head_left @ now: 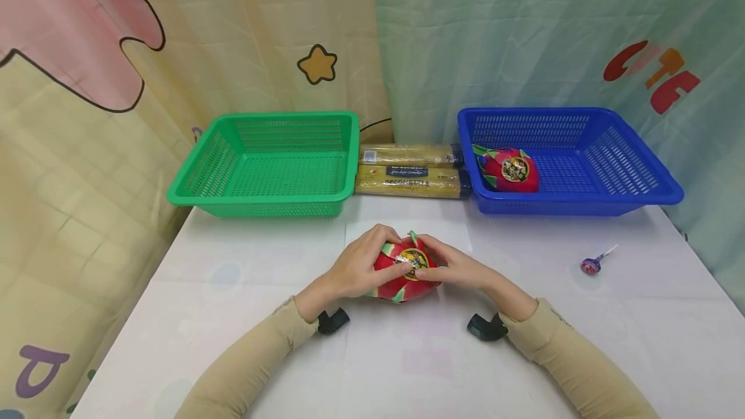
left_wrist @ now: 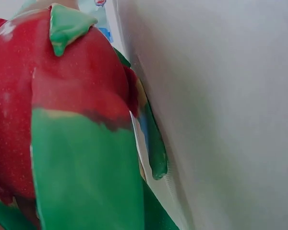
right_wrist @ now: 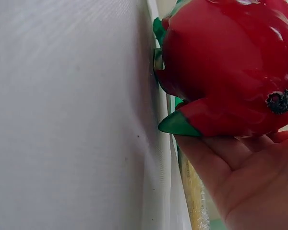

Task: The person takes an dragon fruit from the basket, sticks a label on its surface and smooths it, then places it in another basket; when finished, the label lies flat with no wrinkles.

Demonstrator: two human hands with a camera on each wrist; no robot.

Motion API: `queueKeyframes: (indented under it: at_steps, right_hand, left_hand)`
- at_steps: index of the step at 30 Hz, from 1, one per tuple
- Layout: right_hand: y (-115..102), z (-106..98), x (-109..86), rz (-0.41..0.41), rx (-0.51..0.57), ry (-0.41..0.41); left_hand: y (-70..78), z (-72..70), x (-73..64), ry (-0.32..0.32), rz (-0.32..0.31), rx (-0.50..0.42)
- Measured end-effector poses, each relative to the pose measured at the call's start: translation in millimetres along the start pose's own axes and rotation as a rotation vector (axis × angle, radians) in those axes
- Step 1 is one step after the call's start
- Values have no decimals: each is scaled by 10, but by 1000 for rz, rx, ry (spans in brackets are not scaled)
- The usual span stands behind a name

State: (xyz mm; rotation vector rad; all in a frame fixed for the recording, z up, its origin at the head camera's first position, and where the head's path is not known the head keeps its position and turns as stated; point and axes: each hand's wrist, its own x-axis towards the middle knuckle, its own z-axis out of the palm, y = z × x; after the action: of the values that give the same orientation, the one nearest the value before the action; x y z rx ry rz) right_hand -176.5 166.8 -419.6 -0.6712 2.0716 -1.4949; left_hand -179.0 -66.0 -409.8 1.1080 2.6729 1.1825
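A red dragon fruit (head_left: pixel 409 290) with green-tipped scales and a round sticker is low over the middle of the white table. My left hand (head_left: pixel 356 267) grips its left side, thumb over the top near the sticker. From the right, my right hand (head_left: pixel 464 270) holds it too, with its thumb beside the sticker. In the left wrist view the dragon fruit (left_wrist: pixel 81 76) fills the left part, hiding most of that hand. The right wrist view has the dragon fruit (right_wrist: pixel 225 57) with its dark stem end, and the right hand (right_wrist: pixel 259 177) against it.
A green basket (head_left: pixel 262 200) stands at the back left. The blue basket (head_left: pixel 582 202) at the back right contains another dragon fruit (head_left: pixel 512 171). Between them lie two spaghetti packs (head_left: pixel 407 182). A lollipop (head_left: pixel 591 266) lies on the table's right side.
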Motion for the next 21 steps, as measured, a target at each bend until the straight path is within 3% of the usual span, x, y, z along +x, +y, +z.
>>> queueKeyframes:
  at_steps: [6,12,21]
  right_hand:
    - [-3,-15,30,30,73,3]
    - [-5,-11,47,68,44,31]
    - [4,23,41,46,39,39]
  left_hand:
    - [-6,12,3,15,28,41]
    - [0,11,2,11,46,75]
    - [-4,21,12,17,88,108]
